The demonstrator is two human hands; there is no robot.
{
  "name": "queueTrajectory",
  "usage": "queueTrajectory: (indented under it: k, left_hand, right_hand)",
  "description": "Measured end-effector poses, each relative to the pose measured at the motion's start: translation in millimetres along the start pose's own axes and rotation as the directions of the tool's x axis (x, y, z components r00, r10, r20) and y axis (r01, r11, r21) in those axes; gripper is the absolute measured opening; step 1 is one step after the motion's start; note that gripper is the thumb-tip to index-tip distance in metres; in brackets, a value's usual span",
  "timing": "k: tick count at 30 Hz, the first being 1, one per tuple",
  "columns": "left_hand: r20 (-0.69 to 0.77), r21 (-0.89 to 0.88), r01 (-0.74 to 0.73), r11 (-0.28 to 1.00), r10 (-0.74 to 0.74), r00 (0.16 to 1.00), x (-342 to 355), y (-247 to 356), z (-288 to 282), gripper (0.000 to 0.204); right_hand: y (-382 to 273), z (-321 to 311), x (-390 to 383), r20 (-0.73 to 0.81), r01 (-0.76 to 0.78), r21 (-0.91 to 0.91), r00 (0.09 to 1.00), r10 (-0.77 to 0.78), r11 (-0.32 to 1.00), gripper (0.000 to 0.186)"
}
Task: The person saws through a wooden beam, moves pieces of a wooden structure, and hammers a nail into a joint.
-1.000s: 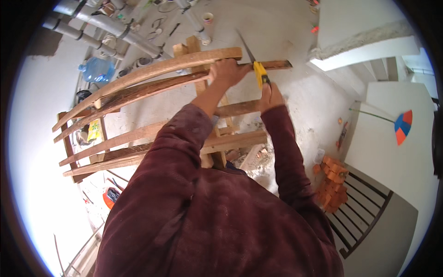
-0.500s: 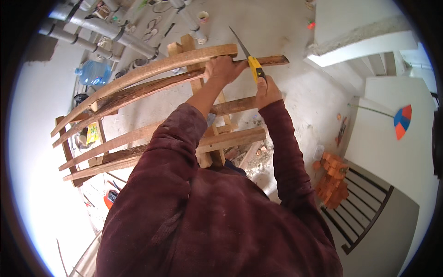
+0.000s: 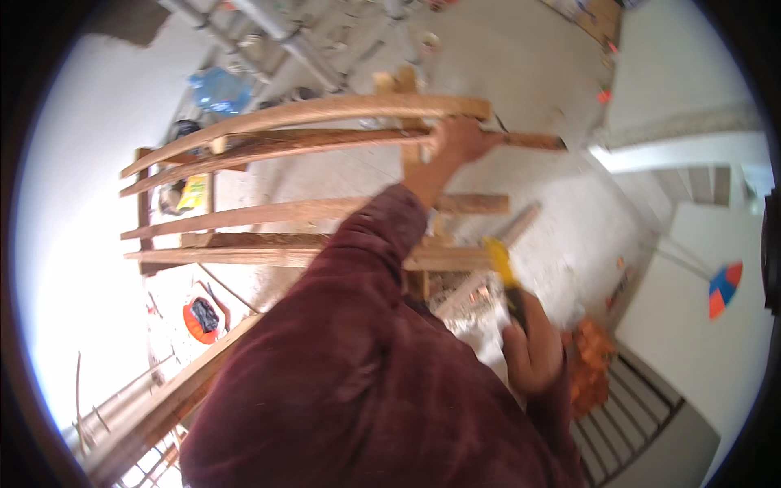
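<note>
My left hand point(image 3: 455, 142) grips a long reddish wooden batten point(image 3: 325, 140) near its right end, where it lies across a wooden frame of planks point(image 3: 285, 215). A paler curved plank point(image 3: 325, 110) runs just above it. My right hand point(image 3: 533, 350) is down by my side, closed round the yellow and black handle of a handsaw point(image 3: 500, 264). The saw's blade is hidden or blurred. My dark red sleeves fill the lower middle of the view.
Grey pipes point(image 3: 285, 32) and a blue bag point(image 3: 215, 85) lie at the top left on the concrete floor. An orange bucket point(image 3: 199, 317) stands lower left. Orange rubble point(image 3: 590, 366) and a metal grille point(image 3: 634, 407) are at the lower right, white steps point(image 3: 691, 154) at the right.
My right hand has pulled the saw away from the batten's end and dropped down toward my side. My left hand stays on the batten. The view has shifted.
</note>
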State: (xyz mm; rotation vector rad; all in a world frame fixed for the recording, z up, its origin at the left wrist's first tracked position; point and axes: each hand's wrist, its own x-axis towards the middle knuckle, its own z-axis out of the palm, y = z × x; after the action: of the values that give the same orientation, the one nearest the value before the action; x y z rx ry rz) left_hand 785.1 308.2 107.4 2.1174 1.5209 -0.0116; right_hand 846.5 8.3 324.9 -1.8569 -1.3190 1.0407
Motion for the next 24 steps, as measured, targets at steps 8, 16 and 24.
queueTrajectory:
  k: [8,16,24]
  left_hand:
    - [-0.042,-0.091,0.023,0.996,-0.027,0.999,-33.4,-4.3,-16.1,0.074]
    - [-0.029,-0.155,-0.072,0.985,0.069,0.997,-15.5,22.0,18.2,0.076]
    - [0.013,0.056,-0.016,0.998,0.015,1.000,-19.7,0.6,-5.5,0.058]
  right_hand:
    - [82.5,36.4,-14.0,-0.335,-0.138,0.031,0.932,0.141,0.990,0.048]
    - [177.6,37.9,135.8,-0.269,0.187,-0.585,0.873,-0.406,0.789,0.026]
    - [89.8,30.6,-7.8,-0.238,0.121,-0.309,0.951,-0.200,0.944,0.032]
